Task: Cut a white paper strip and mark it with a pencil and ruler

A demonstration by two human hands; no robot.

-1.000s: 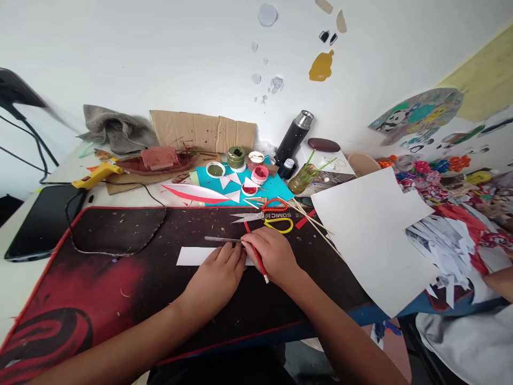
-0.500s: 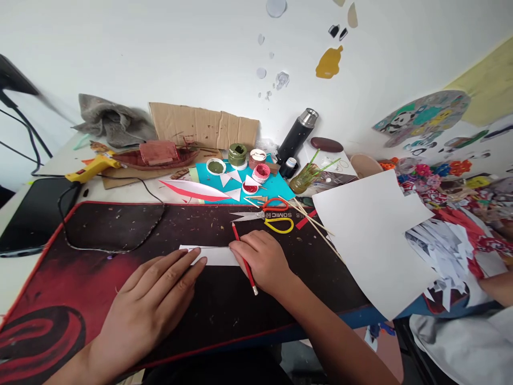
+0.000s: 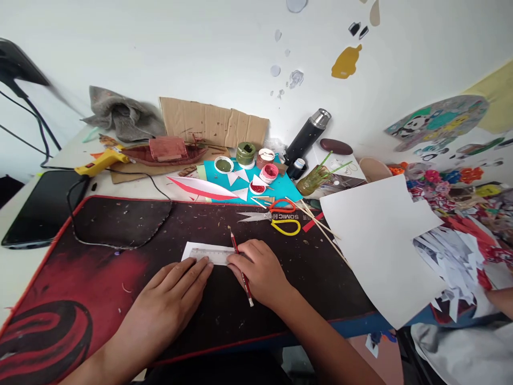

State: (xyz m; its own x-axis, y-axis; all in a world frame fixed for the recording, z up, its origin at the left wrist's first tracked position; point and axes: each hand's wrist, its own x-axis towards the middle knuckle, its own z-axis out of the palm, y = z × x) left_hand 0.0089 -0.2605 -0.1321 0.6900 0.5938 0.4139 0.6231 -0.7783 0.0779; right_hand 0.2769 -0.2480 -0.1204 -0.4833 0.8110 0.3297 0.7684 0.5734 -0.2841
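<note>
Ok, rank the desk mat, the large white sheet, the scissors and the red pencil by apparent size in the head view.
1. desk mat
2. large white sheet
3. scissors and red pencil: alike in length, so not ranked against each other; the scissors look wider at the handles.

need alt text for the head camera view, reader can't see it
A person's left hand rests its fingertips on a white paper strip while the right hand holds a red pencil at the strip's end, on a dark desk mat. Scissors, paint pots and a large white sheet lie beyond.
</note>
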